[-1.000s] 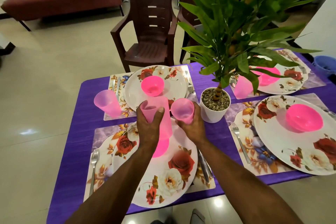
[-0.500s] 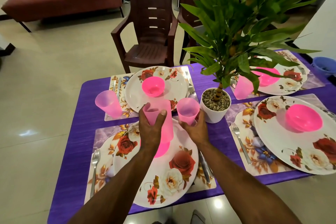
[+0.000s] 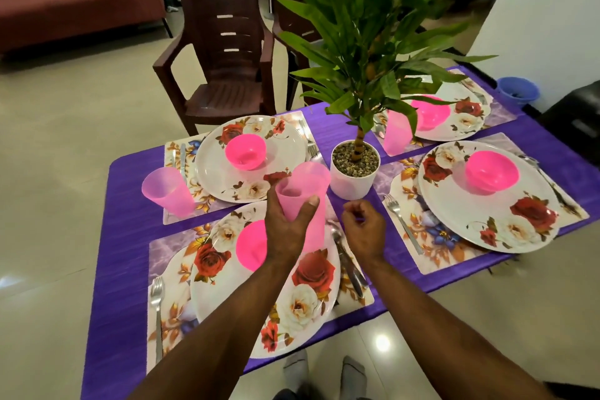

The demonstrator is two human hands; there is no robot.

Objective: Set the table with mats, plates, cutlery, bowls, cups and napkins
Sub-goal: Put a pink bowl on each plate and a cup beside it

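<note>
Right hand (image 3: 363,230) released cup (image 3: 313,204), no writing

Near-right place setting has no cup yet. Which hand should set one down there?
Probably the left hand: it already grips the pink cup, held above the near plate. The right hand is nearer that setting, but its loosely curled fingers hold nothing.

We saw the potted plant (image 3: 354,169) at the table's (image 3: 126,230) middle, a plate (image 3: 250,159) behind-left with a bowl (image 3: 245,152) on it, a cup (image 3: 166,191) to its left.
</note>
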